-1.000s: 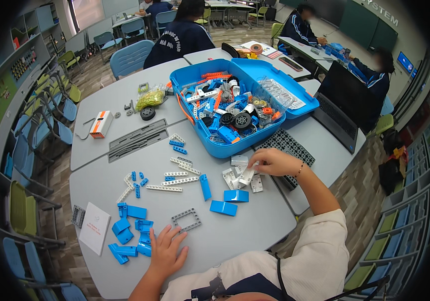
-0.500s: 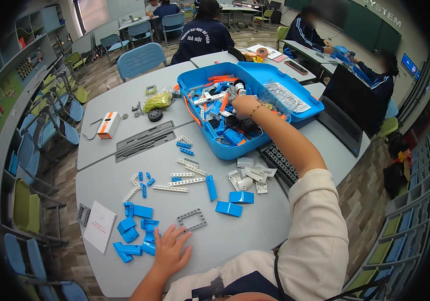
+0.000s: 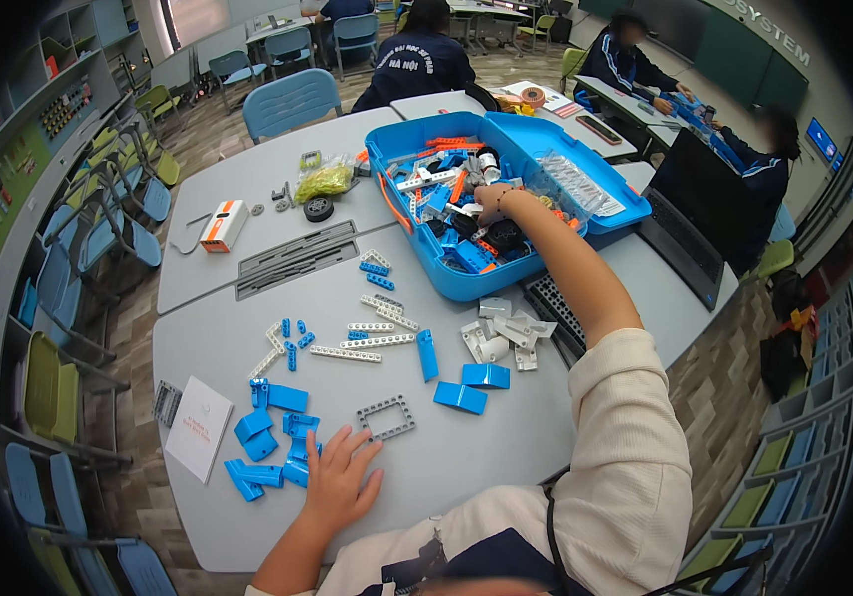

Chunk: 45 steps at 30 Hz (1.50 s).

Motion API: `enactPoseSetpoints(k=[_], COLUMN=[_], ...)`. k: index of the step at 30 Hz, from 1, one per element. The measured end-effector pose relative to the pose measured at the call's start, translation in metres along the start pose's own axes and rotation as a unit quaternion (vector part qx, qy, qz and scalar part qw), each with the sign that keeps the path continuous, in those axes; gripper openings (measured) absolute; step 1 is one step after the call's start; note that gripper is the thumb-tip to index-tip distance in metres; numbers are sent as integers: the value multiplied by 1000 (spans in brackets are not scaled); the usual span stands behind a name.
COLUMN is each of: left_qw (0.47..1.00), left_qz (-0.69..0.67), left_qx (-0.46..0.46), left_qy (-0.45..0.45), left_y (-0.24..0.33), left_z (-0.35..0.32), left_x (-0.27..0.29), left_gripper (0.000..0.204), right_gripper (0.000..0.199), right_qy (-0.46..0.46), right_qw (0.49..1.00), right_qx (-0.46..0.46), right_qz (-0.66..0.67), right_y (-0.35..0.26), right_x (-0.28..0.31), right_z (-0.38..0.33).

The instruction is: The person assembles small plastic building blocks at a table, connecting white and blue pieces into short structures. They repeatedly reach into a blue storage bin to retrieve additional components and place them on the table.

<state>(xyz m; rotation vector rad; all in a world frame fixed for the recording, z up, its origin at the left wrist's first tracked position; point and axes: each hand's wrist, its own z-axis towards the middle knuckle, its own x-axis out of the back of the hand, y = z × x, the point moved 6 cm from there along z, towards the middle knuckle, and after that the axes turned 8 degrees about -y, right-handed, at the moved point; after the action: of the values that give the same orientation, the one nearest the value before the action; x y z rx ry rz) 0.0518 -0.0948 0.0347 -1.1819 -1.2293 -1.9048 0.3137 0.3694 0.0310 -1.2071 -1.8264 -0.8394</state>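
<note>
My right hand [image 3: 493, 203] reaches into an open blue plastic case [image 3: 466, 288] full of loose building-set pieces. Its fingers point down among the parts, beside black wheels [image 3: 504, 236] and a white beam [image 3: 426, 182]; the fingertips are partly hidden. My left hand [image 3: 341, 479] rests on the table with its fingers spread, holding nothing. Close to its fingertips lie curved blue panels [image 3: 287, 397] and a grey rectangular frame [image 3: 386, 418]. Farther off are white beams [image 3: 377, 342], small blue connectors [image 3: 292, 356], two blue blocks [image 3: 460, 397] and a pile of white panels [image 3: 499, 338].
A booklet [image 3: 200, 427] lies at the table's left edge. Grey rods fill a tray [image 3: 297, 260]; behind it are a white-orange box [image 3: 225, 226], a tyre [image 3: 318, 209] and a yellow bag [image 3: 324, 185]. An open laptop [image 3: 685, 214] stands right of the case. Other people sit at farther tables.
Inside the case, my right hand has shifted slightly nearer to me, off a grey piece. My left hand stays on the table. The whole view has shifted slightly.
</note>
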Motion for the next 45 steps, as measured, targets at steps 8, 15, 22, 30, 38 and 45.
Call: enactPoseSetpoints(k=[8,15,22,30,38,45], left_qw=[1000,999,996,993,966,971], left_qz=[-4,17,65,28,138,138], left_qx=[11,24,-48,-113,50,113], left_qy=[6,43,43,-3,-214,-157], left_y=[-3,-3,19,13,-31,-44], left_z=[1,6,72,326,446,455], left_x=[1,14,65,39,-47,-49], left_gripper=[38,38,43,28,32,47], right_gripper=[47,41,30,23,25,33], right_qy=[93,276,188,301,374,427], right_qw=[995,911,676,790,786,749], right_qx=[23,75,253,162,125,86], right_qz=[-4,296,666,509,475,499], right_y=[-10,5,16,-28,-13,-4], right_x=[8,31,-31,-140,-161,-163], right_z=[-11,-81,-219,-291,-279,-281])
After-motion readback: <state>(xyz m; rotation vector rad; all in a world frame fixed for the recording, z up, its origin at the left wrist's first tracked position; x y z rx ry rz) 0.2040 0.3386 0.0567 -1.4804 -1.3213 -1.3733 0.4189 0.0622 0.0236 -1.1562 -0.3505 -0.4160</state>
